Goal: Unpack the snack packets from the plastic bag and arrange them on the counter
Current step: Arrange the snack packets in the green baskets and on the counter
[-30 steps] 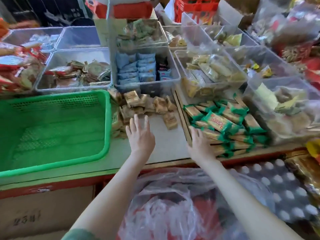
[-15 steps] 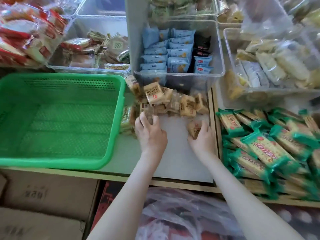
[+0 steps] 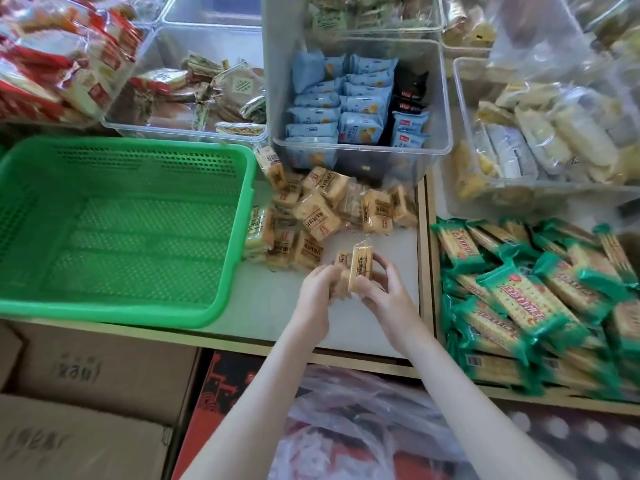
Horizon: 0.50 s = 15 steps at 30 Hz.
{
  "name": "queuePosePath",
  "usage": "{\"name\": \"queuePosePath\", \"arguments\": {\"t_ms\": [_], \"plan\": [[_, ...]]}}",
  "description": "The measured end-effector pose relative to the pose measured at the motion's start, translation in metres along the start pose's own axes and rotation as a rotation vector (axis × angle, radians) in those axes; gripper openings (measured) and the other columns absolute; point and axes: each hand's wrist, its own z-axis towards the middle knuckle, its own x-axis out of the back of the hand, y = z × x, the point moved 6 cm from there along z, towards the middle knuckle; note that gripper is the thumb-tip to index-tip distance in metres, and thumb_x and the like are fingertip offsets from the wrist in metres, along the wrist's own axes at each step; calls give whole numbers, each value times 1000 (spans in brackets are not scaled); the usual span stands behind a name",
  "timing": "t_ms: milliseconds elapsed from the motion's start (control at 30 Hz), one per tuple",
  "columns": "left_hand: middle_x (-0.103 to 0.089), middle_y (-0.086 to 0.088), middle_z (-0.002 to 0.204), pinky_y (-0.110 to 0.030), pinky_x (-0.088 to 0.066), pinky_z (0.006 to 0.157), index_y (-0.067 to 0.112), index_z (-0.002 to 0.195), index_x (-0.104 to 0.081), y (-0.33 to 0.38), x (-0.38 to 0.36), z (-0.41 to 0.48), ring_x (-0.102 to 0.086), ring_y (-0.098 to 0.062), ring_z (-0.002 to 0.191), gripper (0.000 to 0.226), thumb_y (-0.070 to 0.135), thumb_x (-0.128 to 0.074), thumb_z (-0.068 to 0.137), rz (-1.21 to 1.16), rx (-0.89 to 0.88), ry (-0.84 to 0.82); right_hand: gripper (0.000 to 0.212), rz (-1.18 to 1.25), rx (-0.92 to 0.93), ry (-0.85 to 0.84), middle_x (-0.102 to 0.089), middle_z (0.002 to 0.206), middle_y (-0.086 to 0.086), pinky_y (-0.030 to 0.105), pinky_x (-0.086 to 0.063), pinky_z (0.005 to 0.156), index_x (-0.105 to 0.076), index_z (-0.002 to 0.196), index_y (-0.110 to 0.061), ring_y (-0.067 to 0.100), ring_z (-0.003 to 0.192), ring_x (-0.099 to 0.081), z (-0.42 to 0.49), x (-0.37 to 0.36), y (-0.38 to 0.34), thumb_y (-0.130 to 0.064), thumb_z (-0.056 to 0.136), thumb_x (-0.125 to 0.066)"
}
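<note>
White counter (image 3: 266,303) holds green basket (image 3: 104,311), tan snack packets (image 3: 318,216), clear bins (image 3: 360,151)

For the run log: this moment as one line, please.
left hand: grips tan snack packets | right hand: grips same packets | where: over white counter, by packet pile | plastic bag: below counter

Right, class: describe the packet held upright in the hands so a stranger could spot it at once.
Find the green basket; right of it, tan packets lie heaped on the counter. Nearer than the heap, the right hand pinches one tan packet on end, rising above the packet beside it.
</note>
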Motion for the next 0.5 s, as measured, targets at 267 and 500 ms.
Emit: {"name": "queuePosePath", "arguments": {"t_ms": [267, 500], "plan": [[-67, 0, 76, -23, -48, 69, -2, 118, -58, -14, 0, 15, -62, -10, 65, 32, 17, -64, 92, 122, 155, -117, 35, -44, -83, -17, -59, 129, -3, 26, -44, 92, -47, 129, -32, 12, 117, -56, 6, 12, 6, -21, 97, -54], [-62, -6, 106, -36, -52, 76, 12, 125, -36, 2, -6, 21, -64, -17, 92, 51, 12, -69, 88, 56, -66, -30, 31, -129, 26, -159, -60, 124, -14, 11, -42, 87, -47, 128, -34, -5, 112, -54, 10, 0, -14, -26, 98, -48]]}}
